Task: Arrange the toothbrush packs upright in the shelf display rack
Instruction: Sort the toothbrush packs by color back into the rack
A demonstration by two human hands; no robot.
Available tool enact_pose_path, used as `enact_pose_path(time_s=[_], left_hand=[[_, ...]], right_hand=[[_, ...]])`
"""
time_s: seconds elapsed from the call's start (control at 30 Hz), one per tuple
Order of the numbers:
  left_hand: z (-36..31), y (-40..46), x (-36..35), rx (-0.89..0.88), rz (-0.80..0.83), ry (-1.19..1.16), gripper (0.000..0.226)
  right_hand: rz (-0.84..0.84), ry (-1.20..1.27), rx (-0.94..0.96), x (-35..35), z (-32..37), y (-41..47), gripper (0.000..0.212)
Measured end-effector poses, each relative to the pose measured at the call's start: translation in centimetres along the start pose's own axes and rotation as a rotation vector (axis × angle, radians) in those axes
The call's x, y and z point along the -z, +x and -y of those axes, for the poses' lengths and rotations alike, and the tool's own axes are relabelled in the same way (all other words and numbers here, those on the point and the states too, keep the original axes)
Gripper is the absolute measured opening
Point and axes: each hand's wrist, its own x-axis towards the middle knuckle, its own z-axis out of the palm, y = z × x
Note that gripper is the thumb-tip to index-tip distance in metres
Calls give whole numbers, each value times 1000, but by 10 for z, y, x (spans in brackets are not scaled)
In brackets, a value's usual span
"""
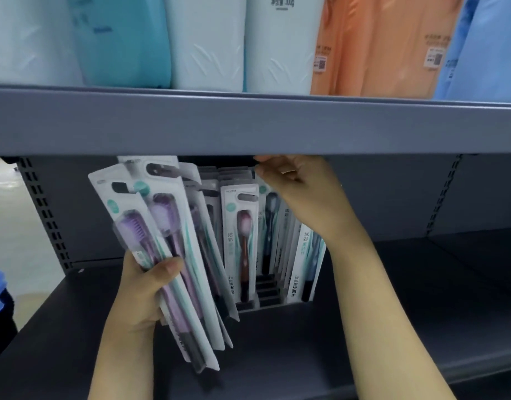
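Dark shelf (392, 327) carried a slotted display rack (267, 295) with toothbrush packs (241, 241) standing upright. Left hand (146, 287) gripped a fanned bundle of purple packs (167, 255), tilted, just left of the rack. Right hand (300, 192) pinched the top of a racked pack (270, 203) under the upper shelf (248, 122).

A dark grey shelf (392, 307) carries a slotted black display rack (267, 294) holding toothbrush packs (242, 241) upright — above, a grey upper shelf (248, 122) bears pale, orange and blue wrapped packages (208, 41).
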Motion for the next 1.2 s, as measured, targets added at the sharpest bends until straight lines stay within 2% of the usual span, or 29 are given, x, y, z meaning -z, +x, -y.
enact_pose_path(time_s=[0.2,0.4,0.5,0.63,0.77,0.8,0.9,1.0,1.07,1.13,1.2], left_hand=[[-7,4,15,-47,-15,-4,37],[-8,15,19,-53,0,26,39],[-8,16,24,-43,24,34,50],[-8,14,34,-31,-18,-6,36],[-11,12,36,-30,-9,-16,35],[-12,12,37,-28,-7,-20,36],[-12,14,41,-26,-22,-10,41],[-12,15,45,-38,-23,-10,42],[-12,16,45,-45,-30,-21,40],[-12,14,43,-38,-41,-33,36],[-13,11,40,-32,-29,-44,34]], right_hand=[[-27,-137,94,-21,4,10,12],[109,-337,217,-48,14,28,19],[187,-472,246,-59,10,37,20],[280,-562,169,-66,6,40,18],[306,-488,90,-67,5,40,14],[286,-433,62,-65,6,40,13],[138,-238,-19,-60,15,39,32],[30,-96,-82,-59,26,39,25],[35,-35,-134,-59,33,38,23],[87,-23,-173,-59,39,35,32],[72,-50,-121,-64,46,34,47]])
